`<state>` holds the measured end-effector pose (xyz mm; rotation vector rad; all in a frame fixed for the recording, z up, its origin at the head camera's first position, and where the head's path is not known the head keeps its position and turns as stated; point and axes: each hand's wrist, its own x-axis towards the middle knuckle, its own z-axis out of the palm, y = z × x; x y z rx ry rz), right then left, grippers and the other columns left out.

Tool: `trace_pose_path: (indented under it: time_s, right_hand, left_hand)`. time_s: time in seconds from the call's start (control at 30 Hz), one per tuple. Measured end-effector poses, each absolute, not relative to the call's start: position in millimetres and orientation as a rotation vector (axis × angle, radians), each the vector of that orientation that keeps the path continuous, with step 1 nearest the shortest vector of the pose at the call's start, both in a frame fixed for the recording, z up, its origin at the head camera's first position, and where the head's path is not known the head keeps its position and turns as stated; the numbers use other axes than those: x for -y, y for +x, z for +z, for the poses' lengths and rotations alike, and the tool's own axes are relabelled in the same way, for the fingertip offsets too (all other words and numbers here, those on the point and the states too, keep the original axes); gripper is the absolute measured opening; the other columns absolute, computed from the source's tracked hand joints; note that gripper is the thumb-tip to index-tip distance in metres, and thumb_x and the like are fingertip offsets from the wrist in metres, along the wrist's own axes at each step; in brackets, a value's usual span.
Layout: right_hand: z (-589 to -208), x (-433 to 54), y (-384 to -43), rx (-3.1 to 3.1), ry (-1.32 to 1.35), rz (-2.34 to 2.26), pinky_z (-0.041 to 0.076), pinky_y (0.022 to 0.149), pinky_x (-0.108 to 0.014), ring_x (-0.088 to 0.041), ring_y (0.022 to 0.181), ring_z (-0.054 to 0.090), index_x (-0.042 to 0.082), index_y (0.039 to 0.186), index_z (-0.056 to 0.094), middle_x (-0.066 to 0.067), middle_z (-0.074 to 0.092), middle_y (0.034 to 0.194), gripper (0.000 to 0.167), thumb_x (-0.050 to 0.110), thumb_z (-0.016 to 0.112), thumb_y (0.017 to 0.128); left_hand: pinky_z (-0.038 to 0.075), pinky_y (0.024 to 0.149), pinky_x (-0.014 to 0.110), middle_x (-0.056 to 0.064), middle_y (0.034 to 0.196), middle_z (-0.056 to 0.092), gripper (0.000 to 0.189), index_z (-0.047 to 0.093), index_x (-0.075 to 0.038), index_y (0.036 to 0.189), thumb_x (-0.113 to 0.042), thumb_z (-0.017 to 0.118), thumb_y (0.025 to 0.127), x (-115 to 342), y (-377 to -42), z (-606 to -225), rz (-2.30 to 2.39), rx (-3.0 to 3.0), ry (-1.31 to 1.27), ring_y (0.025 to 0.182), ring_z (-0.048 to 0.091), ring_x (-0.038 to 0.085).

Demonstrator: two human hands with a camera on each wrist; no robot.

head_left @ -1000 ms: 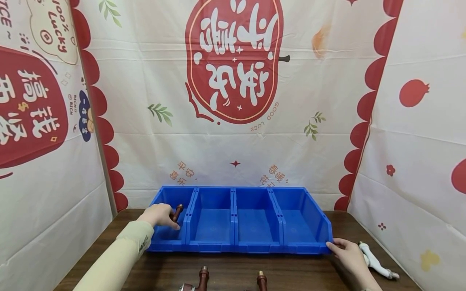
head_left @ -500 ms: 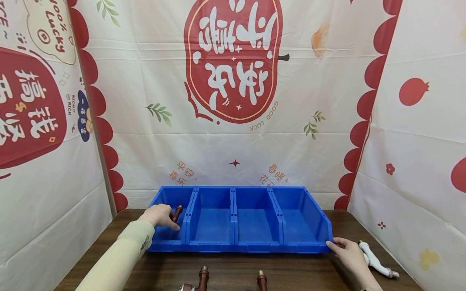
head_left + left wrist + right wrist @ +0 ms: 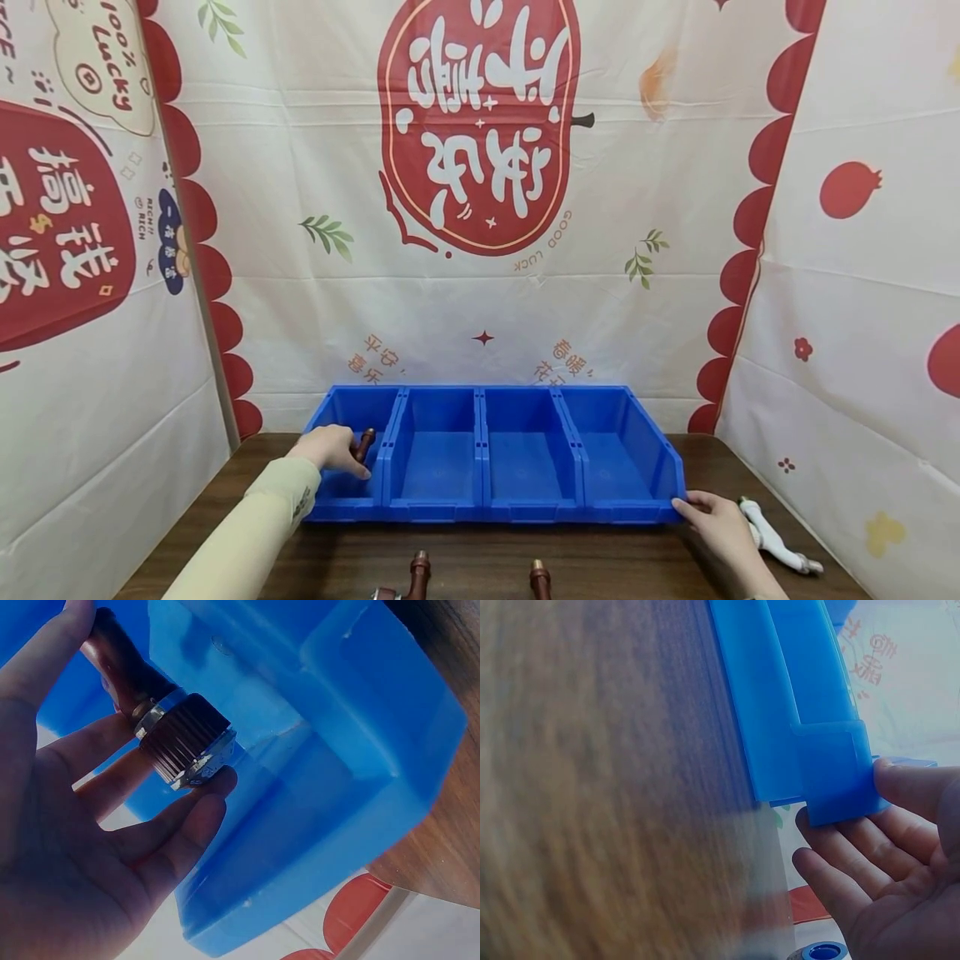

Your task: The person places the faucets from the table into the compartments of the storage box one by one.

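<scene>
- Fingers [image 3: 199, 825] of the left hand [image 3: 330, 448] are, we see, curled round a brown fitting [image 3: 364, 447], its ridged collar [image 3: 184, 739] at their tips, inside the leftmost compartment of the blue bin [image 3: 480, 511], toward the bench's [image 3: 480, 542] far edge.
- The right hand [image 3: 716, 518] pinches the bin's near right corner.
- We find a white fitting [image 3: 776, 537] near the bench's right edge.
- Two more brown fittings [image 3: 420, 575] sit before the bin, partly cut off.

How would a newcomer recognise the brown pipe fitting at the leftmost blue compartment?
Find the blue four-compartment bin on the table. At its leftmost compartment is the brown fitting, with a ribbed collar. Unlike the brown pieces in front, it is held by the left grip.
</scene>
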<state>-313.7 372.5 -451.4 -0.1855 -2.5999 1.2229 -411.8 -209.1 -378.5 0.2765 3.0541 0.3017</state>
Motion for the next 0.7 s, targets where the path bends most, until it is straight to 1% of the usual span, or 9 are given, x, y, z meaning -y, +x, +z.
trace_pose_path:
  time_s: [0.2,0.3,0.7]
  right_hand:
    - [-454.1,-373.8,-315.6,2.589,-0.169,1.211,0.051,0.061,-0.024,-0.012,0.073,0.064,-0.02,0.112,0.059,-0.018,0.07,0.091,0.045,0.021,0.064,0.094]
    - [-455.8,-374.6,-316.2,2.589,-0.162,1.203,0.05,0.06,-0.024,-0.012,0.072,0.063,-0.02,0.111,0.059,-0.017,0.07,0.091,0.043,0.019,0.063,0.094]
    - [-453.5,-373.4,-314.4,2.6,-0.169,1.182,0.05,0.062,-0.024,-0.01,0.072,0.062,-0.02,0.113,0.058,-0.019,0.07,0.096,0.044,0.02,0.063,0.094]
  left_hand:
    - [0.044,0.065,0.04,0.002,0.072,0.056,0.036,0.06,-0.015,0.075,-0.041,0.085,0.071,208.3,-416.0,-383.6,0.323,-3.051,0.269,0.069,0.052,0.021]
    - [0.045,0.067,0.04,0.002,0.073,0.056,0.037,0.06,-0.014,0.077,-0.041,0.085,0.071,208.4,-416.4,-384.1,0.33,-3.044,0.268,0.069,0.052,0.021]
    - [0.047,0.068,0.041,0.003,0.074,0.057,0.037,0.06,-0.013,0.079,-0.04,0.085,0.071,207.1,-418.1,-383.4,0.325,-3.027,0.26,0.071,0.053,0.022]
